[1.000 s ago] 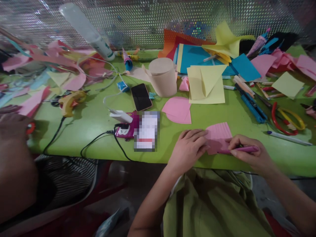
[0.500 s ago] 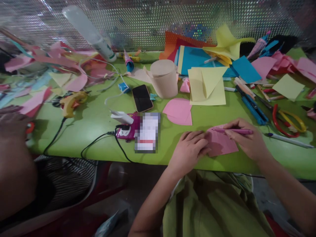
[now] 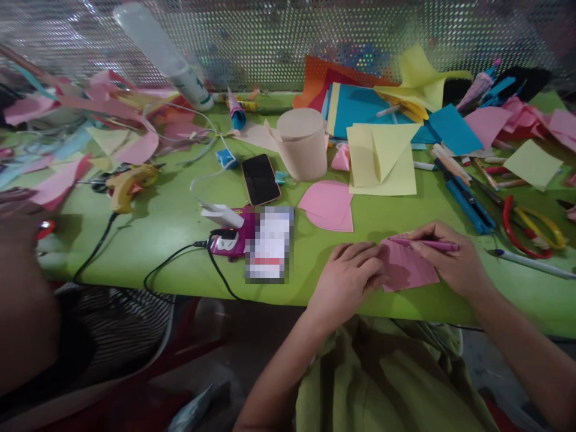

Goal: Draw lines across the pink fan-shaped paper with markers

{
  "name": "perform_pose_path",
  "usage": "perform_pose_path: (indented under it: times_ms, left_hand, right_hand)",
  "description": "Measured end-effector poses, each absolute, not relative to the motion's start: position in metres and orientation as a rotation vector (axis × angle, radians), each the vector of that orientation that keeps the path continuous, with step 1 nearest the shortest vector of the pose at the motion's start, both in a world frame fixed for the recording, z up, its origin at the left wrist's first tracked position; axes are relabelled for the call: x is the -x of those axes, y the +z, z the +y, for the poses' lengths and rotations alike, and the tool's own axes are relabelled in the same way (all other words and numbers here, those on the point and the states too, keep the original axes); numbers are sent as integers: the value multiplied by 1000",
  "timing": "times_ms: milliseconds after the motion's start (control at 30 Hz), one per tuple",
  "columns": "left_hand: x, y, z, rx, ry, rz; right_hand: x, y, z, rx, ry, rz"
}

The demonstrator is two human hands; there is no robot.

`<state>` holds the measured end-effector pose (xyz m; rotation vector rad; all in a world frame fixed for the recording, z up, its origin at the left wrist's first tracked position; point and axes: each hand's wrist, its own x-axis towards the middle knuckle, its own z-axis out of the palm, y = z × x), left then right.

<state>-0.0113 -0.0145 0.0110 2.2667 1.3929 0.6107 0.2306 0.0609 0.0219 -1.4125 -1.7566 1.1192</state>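
Note:
My right hand [image 3: 443, 255] grips a pink pen [image 3: 438, 245], its tip at the upper left of a pink paper piece [image 3: 407, 270]. That sheet lies near the table's front edge. From the left, my left hand [image 3: 353, 273] holds the sheet's edge with curled fingers; part of the paper is hidden under it. Just beyond my hands lie pink rounded paper cutouts [image 3: 330, 204], overlapping each other. Folded pale yellow sheets [image 3: 396, 171] rest behind them, beside a rolled cream paper strip [image 3: 303, 147] standing on end.
A blue cutter [image 3: 470, 204], red-and-yellow-handled scissors [image 3: 508, 222] and a silver pen [image 3: 533, 263] lie to the right. Left are a dark-screened phone [image 3: 261, 180], a purple power strip [image 3: 231, 243] with cables, a yellow glue gun [image 3: 126, 186] and another person's arm [image 3: 27, 288].
The view has shifted slightly. Both my hands stay at the pink paper, the pen tip still near its upper left edge. The other person's hand at far left has moved a little.

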Motion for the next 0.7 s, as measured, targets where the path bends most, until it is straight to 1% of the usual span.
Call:
perform_pose_path:
  times_ms: [700]
  left_hand:
    - [11,11,-14,-2273,628,1399]
  right_hand:
    - [-241,36,26,1371,1247,-1883]
